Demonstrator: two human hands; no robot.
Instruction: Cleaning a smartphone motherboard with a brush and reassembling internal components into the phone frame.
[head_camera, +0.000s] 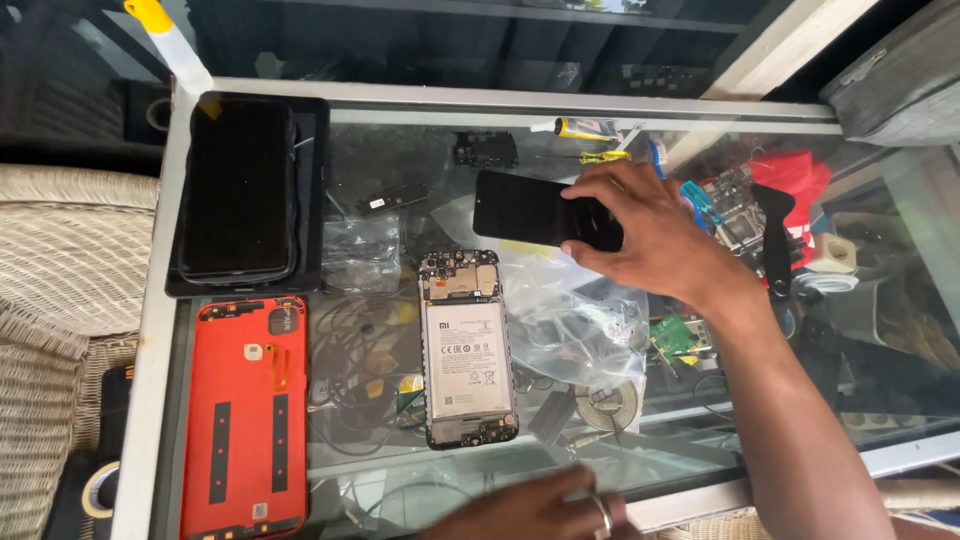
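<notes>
The left hand (535, 508) is blurred and cut off by the bottom edge. The right hand (650, 235) hides one end of the black phone screen (535, 210).

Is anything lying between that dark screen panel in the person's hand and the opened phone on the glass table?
Nothing solid blocks the way. The right hand holds the black screen panel up and to the right of the opened phone. Only a crumpled clear plastic bag lies flat on the glass table beside the phone, under the panel.
</notes>
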